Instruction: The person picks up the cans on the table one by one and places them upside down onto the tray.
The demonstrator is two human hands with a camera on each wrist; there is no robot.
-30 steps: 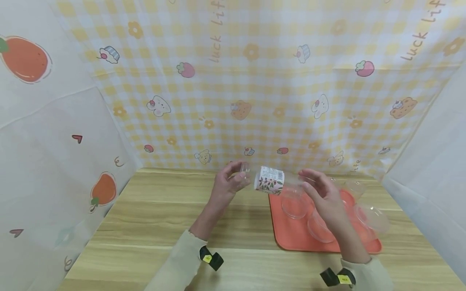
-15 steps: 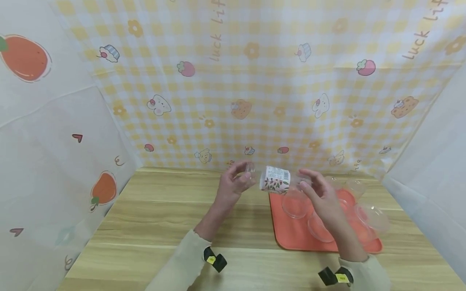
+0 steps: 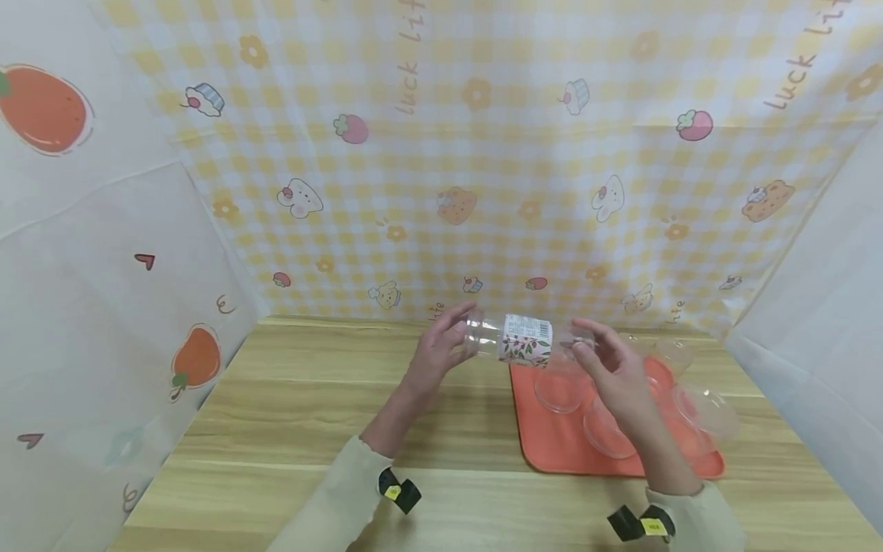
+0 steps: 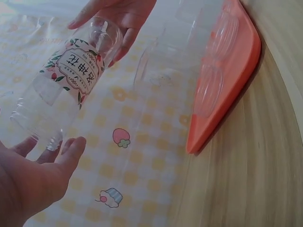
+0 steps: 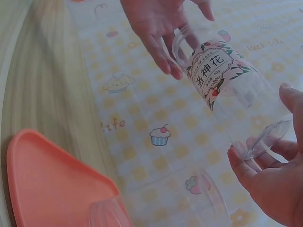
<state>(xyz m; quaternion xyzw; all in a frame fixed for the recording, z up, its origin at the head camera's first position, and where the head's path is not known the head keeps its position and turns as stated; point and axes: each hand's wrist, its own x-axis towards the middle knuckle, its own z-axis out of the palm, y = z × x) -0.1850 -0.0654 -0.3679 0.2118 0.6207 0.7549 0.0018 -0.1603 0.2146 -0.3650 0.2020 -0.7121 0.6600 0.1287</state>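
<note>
A clear plastic jar [image 3: 526, 340] with a pink floral paper label lies sideways in the air between both hands. My left hand [image 3: 433, 353] holds its ridged left end, fingers above and thumb below. At the other end my right hand [image 3: 622, 383] grips the jar between thumb and fingers. The label, with large dark characters, faces the left wrist view, where the left fingers [image 4: 71, 151] lie close under the jar's near end. In the right wrist view a clear rim [image 5: 267, 139] rests against the right fingertips.
An orange-red tray [image 3: 541, 452] sits on the wooden table [image 3: 303, 429] at the right, below the right forearm. Several clear plastic containers stand on it, among them one near the right edge [image 3: 710, 414]. A yellow checked cloth [image 3: 386, 176] hangs behind the table.
The jar has shifted a little to the right. Its ridged left end now shows more plainly as the left fingers have spread and moved on it. The tray stays put.
</note>
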